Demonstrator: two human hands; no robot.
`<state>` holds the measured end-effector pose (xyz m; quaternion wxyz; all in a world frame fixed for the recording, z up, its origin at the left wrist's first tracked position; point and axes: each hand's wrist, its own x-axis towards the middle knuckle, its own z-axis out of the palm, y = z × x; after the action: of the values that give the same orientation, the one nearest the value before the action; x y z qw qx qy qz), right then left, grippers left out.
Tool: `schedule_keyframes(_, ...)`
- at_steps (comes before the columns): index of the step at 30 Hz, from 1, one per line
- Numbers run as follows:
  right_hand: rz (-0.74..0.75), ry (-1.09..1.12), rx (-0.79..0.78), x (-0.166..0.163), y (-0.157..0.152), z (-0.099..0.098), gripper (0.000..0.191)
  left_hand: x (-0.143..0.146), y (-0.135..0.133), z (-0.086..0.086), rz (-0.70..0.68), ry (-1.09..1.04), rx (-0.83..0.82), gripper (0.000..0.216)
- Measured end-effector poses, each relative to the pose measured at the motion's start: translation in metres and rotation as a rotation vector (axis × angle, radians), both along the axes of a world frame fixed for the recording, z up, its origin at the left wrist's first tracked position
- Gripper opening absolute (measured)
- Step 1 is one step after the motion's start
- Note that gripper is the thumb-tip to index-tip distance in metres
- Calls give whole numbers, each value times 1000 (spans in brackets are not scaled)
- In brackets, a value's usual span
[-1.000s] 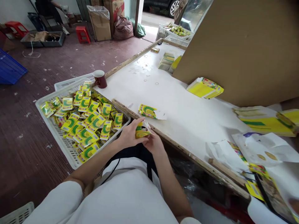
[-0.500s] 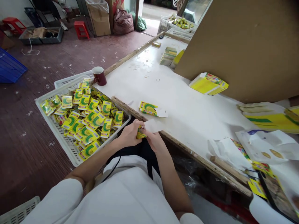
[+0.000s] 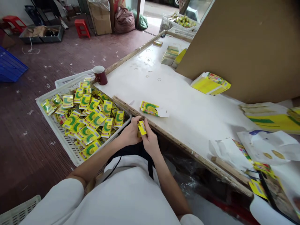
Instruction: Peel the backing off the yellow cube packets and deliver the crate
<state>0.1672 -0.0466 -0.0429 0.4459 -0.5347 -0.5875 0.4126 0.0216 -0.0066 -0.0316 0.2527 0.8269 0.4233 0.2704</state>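
Observation:
Between my two hands, just off the table's front edge, is a small yellow box [image 3: 142, 128] with a barcode on its upturned face. My left hand [image 3: 130, 133] is closed around its left side, while my right hand [image 3: 150, 140] grips it from the right with the thumb along it. Part of the box is hidden by the fingers. Beyond my hands, a flattened yellow and green carton [image 3: 152, 109] with a white flap lies on the white table [image 3: 185, 122]. Left of my hands, a white plastic crate [image 3: 57, 137] holds many yellow and green packs [image 3: 91, 117].
A maroon mug [image 3: 100, 75] stands at the table's left corner by the crate. A wooden strip [image 3: 164, 136] edges the table. A large cardboard sheet [image 3: 246, 47] leans at right, near yellow cartons [image 3: 211, 83] and papers [image 3: 269, 143]. A red stool [image 3: 82, 28] stands on the floor.
The white flap that stuck out from the box is folded down, and its barcode face now shows. My right hand has shifted slightly left and upright along the box.

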Motion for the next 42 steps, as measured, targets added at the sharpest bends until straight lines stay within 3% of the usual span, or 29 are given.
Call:
schedule_keyframes(4,-142,-21,91,9,7,-7,59,-8,4,19,88,93,-19,57)
schedule_keyframes(9,1,-199,311,23,12,-1,37,-19,9,32,86,81,5,49)
schedule_keyframes(15,222,-210,257,43,21,12,28,-24,13,31,52,83,-23,50)
schedule_keyframes(20,114,-249,252,29,25,9,28,-25,14,30,72,148,-7,50)
schedule_keyframes(23,147,-262,280,23,26,9,33,-28,15,31,98,140,-6,49)
schedule_keyframes(31,245,-252,244,39,25,19,18,-27,13,38,59,192,-38,49)
schedule_keyframes(36,81,-64,113,21,23,11,45,-25,11,39,40,202,1,51)
schedule_keyframes(39,102,-49,90,9,29,5,58,-30,14,37,64,239,6,52)
schedule_keyframes(42,139,-49,141,13,48,0,79,-52,24,37,179,230,-7,51)
